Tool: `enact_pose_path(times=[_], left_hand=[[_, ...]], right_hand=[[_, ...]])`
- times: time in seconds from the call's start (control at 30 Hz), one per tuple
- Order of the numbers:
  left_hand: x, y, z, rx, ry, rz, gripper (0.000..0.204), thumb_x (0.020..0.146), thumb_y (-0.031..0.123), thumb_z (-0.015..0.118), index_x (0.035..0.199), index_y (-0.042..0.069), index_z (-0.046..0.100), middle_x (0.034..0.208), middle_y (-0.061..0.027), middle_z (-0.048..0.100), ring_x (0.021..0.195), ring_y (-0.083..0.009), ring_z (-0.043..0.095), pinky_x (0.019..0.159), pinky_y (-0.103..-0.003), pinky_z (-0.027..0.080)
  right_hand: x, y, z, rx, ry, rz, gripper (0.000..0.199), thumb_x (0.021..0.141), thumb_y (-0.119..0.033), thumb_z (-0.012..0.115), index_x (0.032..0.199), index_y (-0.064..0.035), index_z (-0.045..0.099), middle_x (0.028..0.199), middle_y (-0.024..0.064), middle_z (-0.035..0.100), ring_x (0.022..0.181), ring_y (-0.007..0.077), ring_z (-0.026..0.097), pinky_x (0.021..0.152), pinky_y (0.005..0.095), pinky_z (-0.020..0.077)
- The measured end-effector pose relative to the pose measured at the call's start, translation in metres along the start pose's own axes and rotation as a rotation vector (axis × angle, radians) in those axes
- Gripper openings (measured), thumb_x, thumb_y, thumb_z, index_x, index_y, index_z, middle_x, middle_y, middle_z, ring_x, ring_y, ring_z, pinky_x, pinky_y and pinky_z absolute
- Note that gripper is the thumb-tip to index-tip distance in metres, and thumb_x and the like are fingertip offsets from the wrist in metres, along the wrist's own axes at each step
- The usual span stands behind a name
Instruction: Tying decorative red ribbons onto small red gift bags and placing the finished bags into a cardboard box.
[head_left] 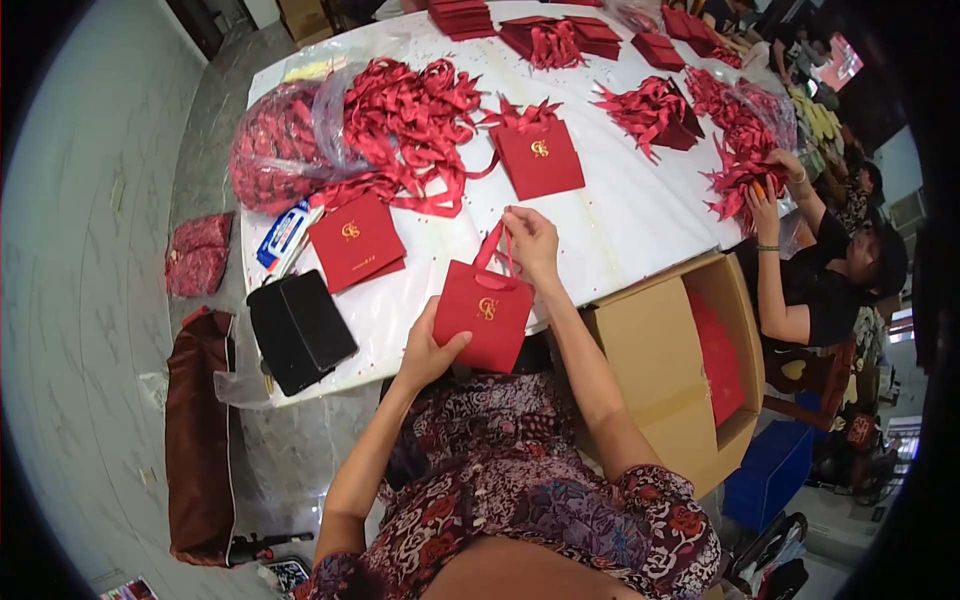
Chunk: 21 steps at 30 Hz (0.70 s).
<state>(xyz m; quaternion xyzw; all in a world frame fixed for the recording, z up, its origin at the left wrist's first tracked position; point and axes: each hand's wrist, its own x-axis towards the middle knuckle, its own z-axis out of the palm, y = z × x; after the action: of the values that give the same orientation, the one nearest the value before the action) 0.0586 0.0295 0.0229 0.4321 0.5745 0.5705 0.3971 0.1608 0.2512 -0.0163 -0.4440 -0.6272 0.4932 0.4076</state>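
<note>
A small red gift bag (483, 325) with a gold emblem is held up over the table's near edge. My left hand (432, 345) grips its left side, thumb across the front. From the bag's top rises a red ribbon (490, 245), which my right hand (532, 240) pinches at its upper end. Just beyond lies a stack of red bags (540, 165) with ribbons at its top. To the left rest more flat red bags (358, 240). A big heap of loose red ribbons (410, 115) spreads behind them, beside a plastic sack (280, 145) full of ribbons.
A black case (300, 330) and a blue-white packet (285, 235) lie at the white table's (600, 230) left. An open cardboard box (650, 350) with red contents stands at my right. Across the right corner, another person's hands (770, 200) handle ribbons. More red bags (655, 110) lie farther back.
</note>
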Motion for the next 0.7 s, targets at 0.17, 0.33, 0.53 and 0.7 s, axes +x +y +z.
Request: enact_pose_path(times=[0.17, 0.33, 0.53, 0.7], left_hand=[[0.015, 0.005, 0.001, 0.028, -0.026, -0.044, 0.047, 0.082, -0.002, 0.069, 0.126, 0.0, 0.05, 0.113, -0.0117, 0.065, 0.108, -0.0183, 0.061, 0.095, -0.031, 0.047], [0.035, 0.02, -0.004, 0.149, -0.005, 0.006, 0.045, 0.082, -0.003, 0.068, 0.123, 0.0, 0.05, 0.112, -0.0118, 0.065, 0.106, -0.0191, 0.062, 0.093, -0.032, 0.048], [0.065, 0.017, 0.021, -0.099, 0.212, 0.027, 0.043, 0.086, -0.002, 0.066, 0.124, -0.001, 0.046, 0.114, -0.0136, 0.062, 0.108, -0.0176, 0.059, 0.094, -0.031, 0.048], [0.058, 0.007, 0.031, -0.193, 0.229, -0.036, 0.045, 0.092, 0.005, 0.064, 0.132, 0.001, 0.043, 0.117, -0.0137, 0.06, 0.096, -0.0151, 0.06, 0.087, -0.026, 0.049]], right_hand=[[-0.017, 0.004, -0.032, 0.124, 0.127, -0.05, 0.032, 0.095, -0.021, 0.064, 0.119, -0.0004, 0.06, 0.094, 0.0055, 0.067, 0.082, 0.0101, 0.062, 0.07, 0.024, 0.0496], [-0.047, 0.004, -0.064, 0.276, 0.054, 0.156, 0.03, 0.099, -0.025, 0.059, 0.118, -0.0016, 0.06, 0.097, 0.0048, 0.066, 0.086, 0.0102, 0.062, 0.072, 0.0231, 0.0494], [-0.103, -0.025, -0.034, 0.638, -0.171, 0.313, 0.036, 0.098, -0.018, 0.061, 0.129, -0.0024, 0.051, 0.114, 0.0071, 0.064, 0.102, 0.014, 0.063, 0.082, 0.0283, 0.0539], [-0.062, -0.029, -0.044, 0.84, 0.049, 0.321, 0.031, 0.095, -0.009, 0.064, 0.122, -0.0053, 0.051, 0.11, 0.0058, 0.065, 0.087, 0.0105, 0.063, 0.068, 0.024, 0.0517]])
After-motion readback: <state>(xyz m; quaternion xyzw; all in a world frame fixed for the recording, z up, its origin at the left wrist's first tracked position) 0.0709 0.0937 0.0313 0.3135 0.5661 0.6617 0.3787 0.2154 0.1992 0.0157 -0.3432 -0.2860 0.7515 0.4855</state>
